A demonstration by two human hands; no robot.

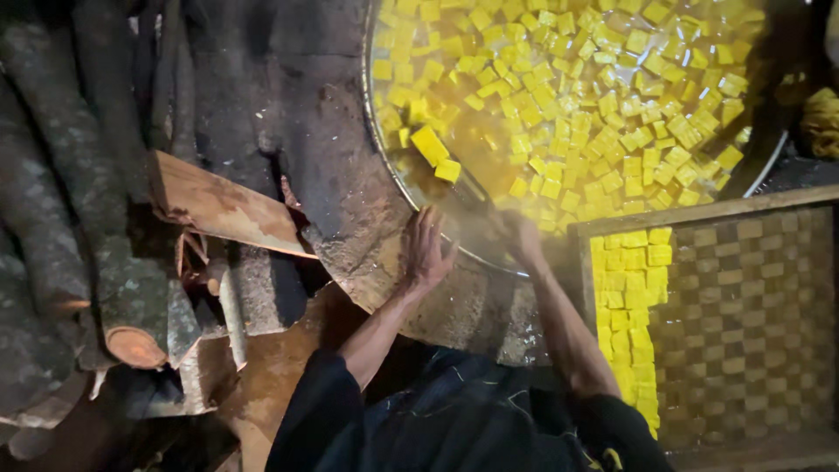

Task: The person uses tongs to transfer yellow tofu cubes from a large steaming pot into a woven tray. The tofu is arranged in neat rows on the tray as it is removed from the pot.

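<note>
A wide metal wok (377,131) holds yellow liquid packed with several small yellow cubes (603,105). My right hand (523,238) is closed around the dark handle of a ladle (468,194) that reaches into the wok. Two larger yellow blocks (434,150) lie at the ladle's far end. Steam blurs this hand. My left hand (426,249) rests open, fingers spread, on the rough stone stove rim (350,201) just outside the wok's near edge.
A woven tray in a wooden frame (752,323) lies at the right, with rows of yellow cubes (631,315) along its left side. Thick logs (52,218) and a wooden plank (223,205) are stacked at the left. A yellow cloth (821,122) sits at the far right.
</note>
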